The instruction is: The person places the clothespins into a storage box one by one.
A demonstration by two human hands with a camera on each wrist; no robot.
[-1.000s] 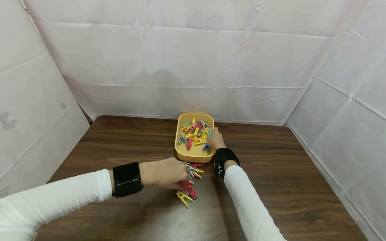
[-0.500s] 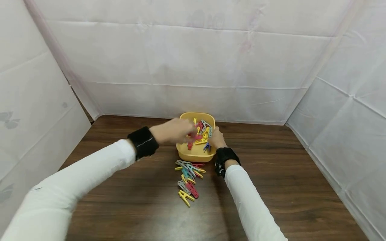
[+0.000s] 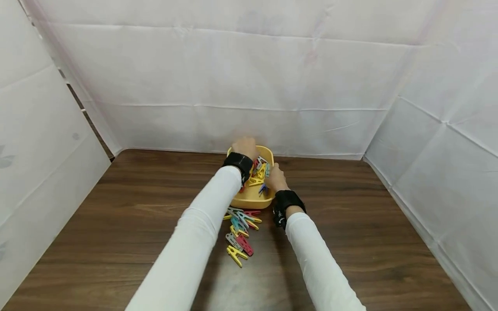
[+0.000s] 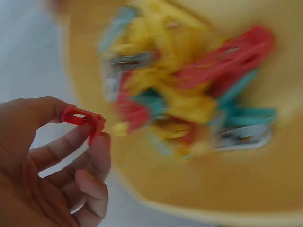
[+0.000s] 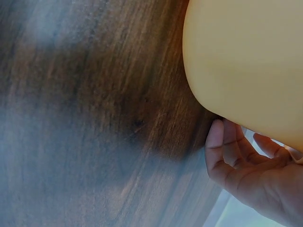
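Note:
A yellow plastic tub (image 3: pixel 249 201) stands at the back of the wooden table (image 3: pixel 350 224), holding several coloured clothespins (image 3: pixel 259 173). My left hand (image 3: pixel 244 147) reaches over the tub's far rim. In the left wrist view this left hand (image 4: pixel 71 142) pinches a red clothespin (image 4: pixel 84 117) between thumb and forefinger, beside the blurred clothespins (image 4: pixel 189 94) in the tub (image 4: pixel 265 189). My right hand (image 3: pixel 274 179) grips the tub's right side. In the right wrist view its fingers (image 5: pixel 222 151) curl against the outside wall of the tub (image 5: pixel 246 61).
Several more clothespins (image 3: pixel 240 226) lie in a loose heap on the table just in front of the tub. White sheets (image 3: pixel 249 77) wall in the table at the back and on both sides. The table's bare wood (image 5: pixel 94 118) extends left and right.
My left hand has left the heap on the table and swung up and over the tub to its far rim. The right hand has stayed on the tub's side.

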